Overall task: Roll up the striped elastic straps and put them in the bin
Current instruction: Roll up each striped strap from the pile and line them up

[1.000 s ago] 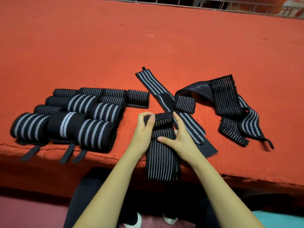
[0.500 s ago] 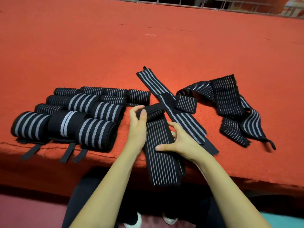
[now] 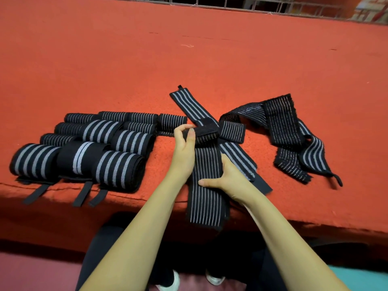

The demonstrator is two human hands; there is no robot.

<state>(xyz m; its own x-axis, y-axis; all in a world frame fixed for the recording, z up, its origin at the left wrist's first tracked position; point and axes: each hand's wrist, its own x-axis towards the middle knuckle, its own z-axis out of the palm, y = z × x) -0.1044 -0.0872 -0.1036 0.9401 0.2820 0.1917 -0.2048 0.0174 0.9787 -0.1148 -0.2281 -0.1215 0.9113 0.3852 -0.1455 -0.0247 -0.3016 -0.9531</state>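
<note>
Sliding back toward the near edge, the right hand (image 3: 228, 177) clamped the strap (image 3: 206, 198), thumb across it, keeping it taut while the left hand (image 3: 184, 152) pinched its folded far end to roll. About twelve rolls (image 3: 117, 171) sat left on the tabletop (image 3: 189, 59); one loose heap (image 3: 281, 127) lay right. No bin showed.

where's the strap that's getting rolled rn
Head view, centre: the thin-striped strap lies over the red table's near edge, its rolled end pinched by the left hand, the right hand on its flat part.
</note>
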